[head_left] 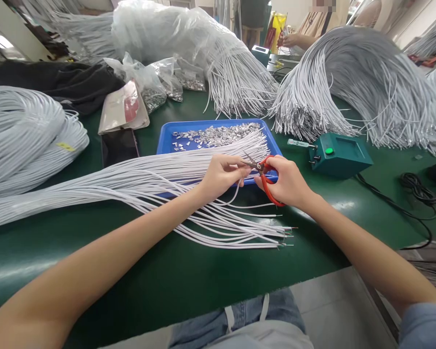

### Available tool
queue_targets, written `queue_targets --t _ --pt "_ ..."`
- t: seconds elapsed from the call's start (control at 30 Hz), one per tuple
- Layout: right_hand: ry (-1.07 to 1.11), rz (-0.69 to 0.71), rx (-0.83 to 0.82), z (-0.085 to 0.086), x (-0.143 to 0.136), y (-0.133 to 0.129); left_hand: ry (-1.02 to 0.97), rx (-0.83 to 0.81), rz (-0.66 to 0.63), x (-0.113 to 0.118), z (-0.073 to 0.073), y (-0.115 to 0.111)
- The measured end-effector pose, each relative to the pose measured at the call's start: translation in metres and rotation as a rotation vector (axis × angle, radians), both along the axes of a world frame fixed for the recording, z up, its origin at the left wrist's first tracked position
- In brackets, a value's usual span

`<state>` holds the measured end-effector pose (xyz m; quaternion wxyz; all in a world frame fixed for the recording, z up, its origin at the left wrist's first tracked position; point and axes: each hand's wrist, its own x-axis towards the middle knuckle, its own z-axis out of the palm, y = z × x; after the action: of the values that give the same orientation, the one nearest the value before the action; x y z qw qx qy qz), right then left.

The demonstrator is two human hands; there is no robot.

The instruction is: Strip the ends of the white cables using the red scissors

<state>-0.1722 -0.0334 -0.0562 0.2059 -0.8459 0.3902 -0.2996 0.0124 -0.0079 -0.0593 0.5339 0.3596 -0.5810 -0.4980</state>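
Note:
My left hand (pixel 223 175) pinches the end of a white cable (pixel 236 194) in front of the blue tray. Red-handled scissors (pixel 271 191) are in my right hand (pixel 288 182), their blades parted and pointing left at my left fingertips. Whether the blades touch the cable I cannot tell. A bundle of white cables (pixel 138 169) runs in from the left, its far ends lying over the blue tray (pixel 167 133). Small silver metal pieces (pixel 218 134) lie in that tray. Nearer to me, several loose cables (pixel 240 232) show stripped ends with thin coloured wires.
A green box device (pixel 343 155) with a green button stands right of the tray, its black cord (pixel 392 208) trailing right. Thick cable bundles (pixel 370 82) stand behind. A cable coil (pixel 29 135), dark phone (pixel 119 148) and bags of metal pieces (pixel 154 92) lie left. Another person's hand (pixel 290 39) shows behind.

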Motion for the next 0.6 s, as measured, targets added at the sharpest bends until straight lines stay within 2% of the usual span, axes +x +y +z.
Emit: queue_targets --t 0.43,0.53,0.6 --pt "-0.021 0.013 0.092 0.0024 0.0018 0.0016 -0.023 -0.045 -0.013 0.0006 -0.0034 -0.0001" --pt "-0.027 -0.012 0.13 0.0032 0.001 -0.0022 -0.022 -0.037 0.047 0.0009 -0.0034 -0.0009" --pt "-0.028 -0.087 0.165 0.0046 -0.0003 -0.0068 0.011 -0.03 0.13 0.0011 -0.0038 -0.0021"
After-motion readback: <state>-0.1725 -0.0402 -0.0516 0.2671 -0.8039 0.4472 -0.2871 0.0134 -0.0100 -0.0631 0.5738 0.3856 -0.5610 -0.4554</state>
